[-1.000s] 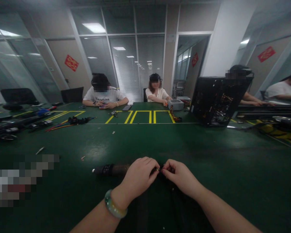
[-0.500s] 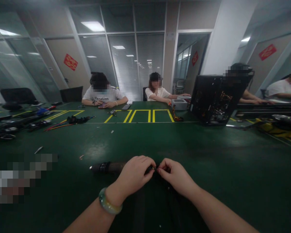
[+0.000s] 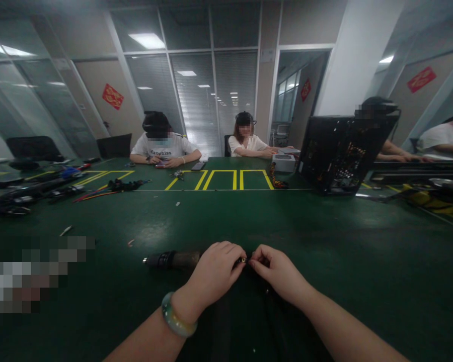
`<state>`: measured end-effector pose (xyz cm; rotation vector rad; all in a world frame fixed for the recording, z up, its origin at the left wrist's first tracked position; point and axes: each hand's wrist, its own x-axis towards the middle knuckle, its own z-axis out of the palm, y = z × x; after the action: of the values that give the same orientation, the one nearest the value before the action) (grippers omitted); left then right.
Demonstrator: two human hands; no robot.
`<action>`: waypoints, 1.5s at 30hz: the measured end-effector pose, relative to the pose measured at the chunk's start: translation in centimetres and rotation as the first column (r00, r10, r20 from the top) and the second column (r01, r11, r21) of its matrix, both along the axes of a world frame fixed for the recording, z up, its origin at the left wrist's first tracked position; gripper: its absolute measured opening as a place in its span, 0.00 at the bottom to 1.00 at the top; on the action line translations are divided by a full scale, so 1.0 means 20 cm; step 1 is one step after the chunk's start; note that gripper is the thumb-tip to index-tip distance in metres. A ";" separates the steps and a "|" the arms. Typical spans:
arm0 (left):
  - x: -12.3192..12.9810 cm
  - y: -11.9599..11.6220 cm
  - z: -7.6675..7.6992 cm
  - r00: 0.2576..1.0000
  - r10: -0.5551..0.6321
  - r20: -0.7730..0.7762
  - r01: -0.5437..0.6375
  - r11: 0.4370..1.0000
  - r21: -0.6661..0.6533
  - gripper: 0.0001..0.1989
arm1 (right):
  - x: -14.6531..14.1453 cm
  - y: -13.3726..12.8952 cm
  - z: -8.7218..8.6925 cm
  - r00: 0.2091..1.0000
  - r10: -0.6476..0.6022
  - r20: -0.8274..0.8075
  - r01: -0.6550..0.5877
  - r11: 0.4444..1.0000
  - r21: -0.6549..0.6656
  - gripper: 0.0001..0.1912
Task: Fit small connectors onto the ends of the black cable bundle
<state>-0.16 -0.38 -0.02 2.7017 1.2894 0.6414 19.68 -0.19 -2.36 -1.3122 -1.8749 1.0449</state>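
Observation:
My left hand (image 3: pixel 219 274) is closed in a pinch around a small dark part with a brass-coloured end (image 3: pixel 243 260). Close beside it on the right, the thumb and fingertips of my right hand (image 3: pixel 278 275) are pressed together. What they grip is too small and dark to make out. A dark cylindrical tool with a shiny metal tip (image 3: pixel 173 259), like an electric screwdriver, lies on the green table behind my left hand, which hides its right end. Dark material, perhaps a cable or strip, shows faintly below my right hand.
Cables and dark parts (image 3: pixel 124 184) lie at the far left. A black computer case (image 3: pixel 343 156) and a power supply (image 3: pixel 284 162) stand at the right back. Small scraps (image 3: pixel 130 243) are on the tabletop. Several people sit around the table.
My hands stay pinched close together at the small part, with little movement. The whole view has shifted slightly. The person by the power supply has drawn an arm back a little.

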 end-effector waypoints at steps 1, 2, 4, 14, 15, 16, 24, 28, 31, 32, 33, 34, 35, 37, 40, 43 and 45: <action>0.00 0.00 0.00 1.000 0.003 -0.006 -0.003 1.000 0.001 0.04 | 0.00 0.00 0.00 1.000 0.003 0.005 -0.003 1.000 0.002 0.05; 0.01 0.00 0.00 1.000 0.006 -0.010 -0.006 1.000 0.003 0.04 | 0.00 0.00 0.01 1.000 0.005 0.009 -0.005 1.000 0.005 0.05; 0.01 0.00 0.00 1.000 0.007 -0.016 -0.007 1.000 0.002 0.04 | 0.00 0.00 0.01 1.000 0.005 0.017 -0.005 1.000 0.009 0.05; 0.01 -0.02 0.01 1.000 0.029 0.010 -0.029 1.000 0.004 0.07 | 0.00 0.00 -0.02 1.000 -0.008 0.005 0.008 1.000 0.012 0.05; 0.00 -0.02 0.01 1.000 0.030 0.010 -0.030 1.000 0.005 0.06 | 0.00 0.00 -0.02 1.000 -0.009 0.004 0.009 1.000 0.010 0.05; 0.00 -0.02 0.01 1.000 0.028 0.010 -0.028 1.000 0.009 0.06 | 0.00 0.00 -0.02 1.000 -0.010 0.005 0.010 1.000 0.010 0.05; 0.01 -0.03 0.00 1.000 -0.017 0.013 0.016 0.998 0.069 0.07 | -0.01 -0.01 -0.01 1.000 -0.013 0.010 0.013 1.000 0.015 0.04; 0.01 -0.03 0.00 1.000 -0.002 0.025 0.000 0.997 0.079 0.08 | -0.01 -0.01 0.00 1.000 -0.019 0.012 0.019 1.000 0.006 0.04; 0.00 -0.02 0.00 0.999 0.019 0.036 -0.021 0.998 0.067 0.09 | -0.01 -0.01 0.00 1.000 -0.017 0.010 0.017 1.000 0.003 0.05; 0.00 -0.02 0.00 0.999 0.021 0.036 -0.023 0.998 0.062 0.08 | -0.01 -0.01 0.00 1.000 -0.021 0.011 0.020 1.000 0.004 0.05; 0.00 -0.01 -0.01 0.999 0.018 0.033 -0.020 0.998 0.059 0.07 | -0.01 -0.01 0.00 1.000 -0.021 0.012 0.021 1.000 0.005 0.05; 0.00 -0.01 -0.01 0.999 0.013 0.032 -0.015 0.998 0.058 0.06 | -0.01 -0.01 0.00 1.000 -0.021 0.014 0.021 1.000 0.005 0.04; 0.00 -0.01 -0.01 1.000 0.007 0.029 -0.008 0.998 0.059 0.06 | -0.01 -0.01 0.00 1.000 -0.024 0.016 0.024 1.000 0.006 0.04; 0.00 -0.01 -0.01 1.000 -0.005 0.029 0.003 0.998 0.065 0.06 | -0.01 -0.01 -0.01 1.000 -0.025 0.018 0.025 1.000 0.009 0.04; 0.00 -0.01 -0.01 0.999 -0.013 0.038 0.010 0.997 0.070 0.05 | -0.01 0.00 -0.01 1.000 -0.016 0.016 0.016 1.000 0.009 0.04; 0.01 -0.01 -0.01 0.998 -0.014 0.055 0.010 0.997 0.071 0.06 | 0.00 0.00 0.00 1.000 -0.012 0.018 0.012 1.000 0.010 0.04; 0.00 -0.02 -0.01 0.998 -0.005 0.066 0.000 0.998 0.069 0.07 | 0.00 0.00 -0.01 1.000 -0.010 0.019 0.010 1.000 0.012 0.03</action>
<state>-0.07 -0.70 -0.17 2.7101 1.2706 0.7822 19.64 -0.20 -2.51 -1.3280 -1.8834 1.0186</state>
